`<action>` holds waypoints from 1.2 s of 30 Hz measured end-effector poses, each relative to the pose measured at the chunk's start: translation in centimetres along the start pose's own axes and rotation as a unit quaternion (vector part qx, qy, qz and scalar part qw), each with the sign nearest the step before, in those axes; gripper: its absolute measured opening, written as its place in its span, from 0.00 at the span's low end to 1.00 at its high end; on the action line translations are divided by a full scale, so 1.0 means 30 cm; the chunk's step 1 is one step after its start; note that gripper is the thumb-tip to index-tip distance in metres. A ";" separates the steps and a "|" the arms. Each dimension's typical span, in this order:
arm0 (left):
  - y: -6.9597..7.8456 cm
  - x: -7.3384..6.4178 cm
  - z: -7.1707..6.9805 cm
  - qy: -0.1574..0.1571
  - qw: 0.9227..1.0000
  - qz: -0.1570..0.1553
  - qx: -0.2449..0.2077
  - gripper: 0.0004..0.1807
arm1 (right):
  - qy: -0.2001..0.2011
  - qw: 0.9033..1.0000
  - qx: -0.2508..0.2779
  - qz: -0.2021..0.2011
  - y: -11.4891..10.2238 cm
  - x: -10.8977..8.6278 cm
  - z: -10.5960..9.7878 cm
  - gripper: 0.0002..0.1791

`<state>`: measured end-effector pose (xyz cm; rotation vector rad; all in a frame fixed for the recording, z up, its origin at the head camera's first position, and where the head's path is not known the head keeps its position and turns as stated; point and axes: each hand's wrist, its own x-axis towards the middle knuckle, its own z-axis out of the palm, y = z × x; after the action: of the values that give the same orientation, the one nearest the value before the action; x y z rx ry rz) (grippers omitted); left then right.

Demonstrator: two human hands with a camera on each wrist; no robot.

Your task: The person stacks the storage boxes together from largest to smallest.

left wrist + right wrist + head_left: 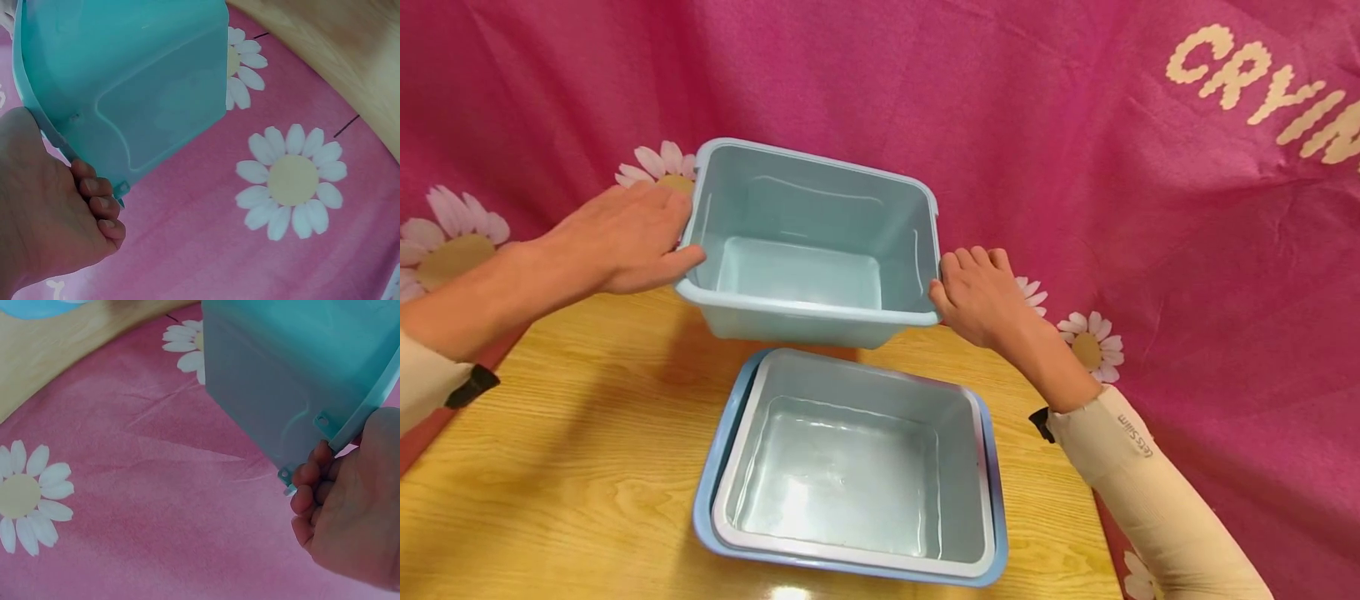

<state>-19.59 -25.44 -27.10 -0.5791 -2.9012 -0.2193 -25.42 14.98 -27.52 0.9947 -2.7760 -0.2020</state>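
Both hands hold a light teal plastic bin (805,310) by its two short ends, tilted so its inside faces the head camera. My left hand (632,233) grips the left rim, thumb over the edge; in the left wrist view its fingers (100,203) curl under the rim. At the other end my right hand (985,292) grips the right rim, with fingers (303,497) curled beneath it near small lugs in the right wrist view. Nearer the camera, a grey bin (850,475) sits nested inside a blue bin (706,492) on the table.
The wood-grain table (565,450) lies under the nested bins. A pink cloth (1015,108) with daisies and cream lettering (1262,87) hangs behind and along the sides of the table.
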 end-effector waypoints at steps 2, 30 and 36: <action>0.013 -0.003 -0.006 0.003 1.000 0.001 0.001 0.12 | 0.002 1.000 -0.003 0.001 0.004 -0.012 -0.010 0.13; 0.167 -0.040 -0.088 0.026 0.999 0.012 0.015 0.13 | 0.026 1.000 -0.005 0.003 0.038 -0.187 -0.148 0.11; 0.194 -0.048 -0.104 0.006 1.000 0.005 -0.010 0.12 | 0.030 1.000 0.001 0.000 0.035 -0.235 -0.173 0.11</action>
<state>-15.55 -21.20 -23.72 -0.5942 -2.8863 -0.2485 -19.59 19.96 -23.18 0.9839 -2.7235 -0.1670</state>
